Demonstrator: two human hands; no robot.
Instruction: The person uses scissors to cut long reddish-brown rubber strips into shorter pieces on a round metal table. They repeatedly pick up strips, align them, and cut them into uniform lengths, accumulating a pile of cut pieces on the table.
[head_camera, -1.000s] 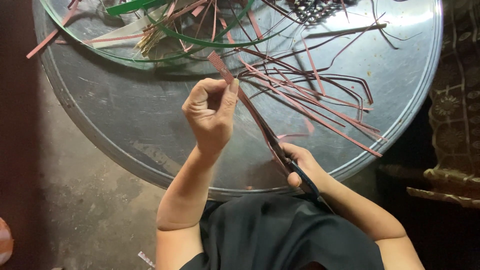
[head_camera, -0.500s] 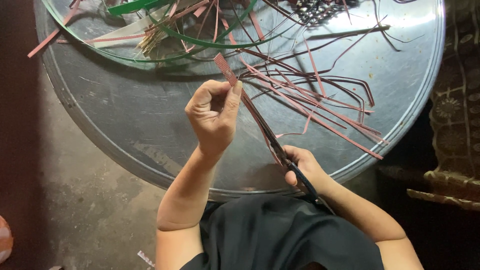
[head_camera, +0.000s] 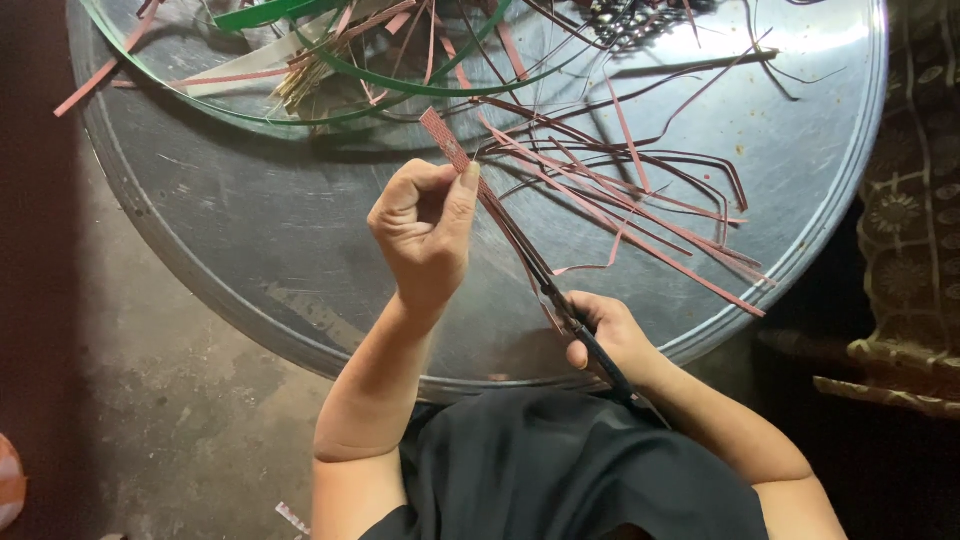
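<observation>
Left hand (head_camera: 425, 235) curled nearly closed, thumb and forefinger pinching a pink strip (head_camera: 447, 143) that rises beyond the knuckles. Right hand (head_camera: 608, 335), nearer the body, wrapped around dark scissors (head_camera: 545, 285) whose blades run along the strip. Beyond both: loose strips (head_camera: 640, 215) on a round metal tray (head_camera: 240, 220).

Round metal tabletop (head_camera: 250, 240) cut off by the top edge, along with the green hoop (head_camera: 420, 88) and dark woven piece (head_camera: 640, 20). Scissor handles hidden inside the right hand (head_camera: 605, 335). Pink strip (head_camera: 455, 150) partly covered by the left hand (head_camera: 425, 230). Strip tangle too fine to separate.
</observation>
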